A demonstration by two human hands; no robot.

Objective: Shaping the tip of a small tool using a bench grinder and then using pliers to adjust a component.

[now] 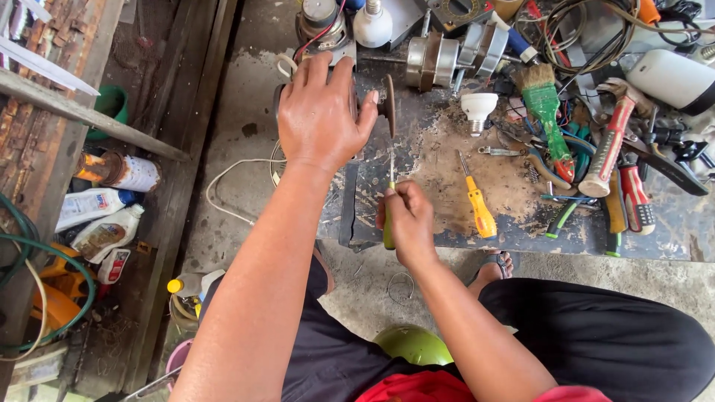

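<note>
My left hand (322, 112) lies over a small electric motor with a round disc (389, 106) on its shaft, at the left end of a low, dirty workbench (439, 186). The motor body is mostly hidden under my palm. My right hand (407, 220) grips a green-handled screwdriver (390, 195) upright, its thin shaft pointing up toward the disc. A yellow screwdriver (480, 206) lies on the bench just right of my right hand.
Tools crowd the bench's right side: a green-handled brush (547, 112), a hammer (611, 141), pliers, red-handled tools, a white bulb (478, 109) and cables. Metal motor parts (439, 56) lie at the back. Bottles (104, 216) and hoses stand at the left on the floor.
</note>
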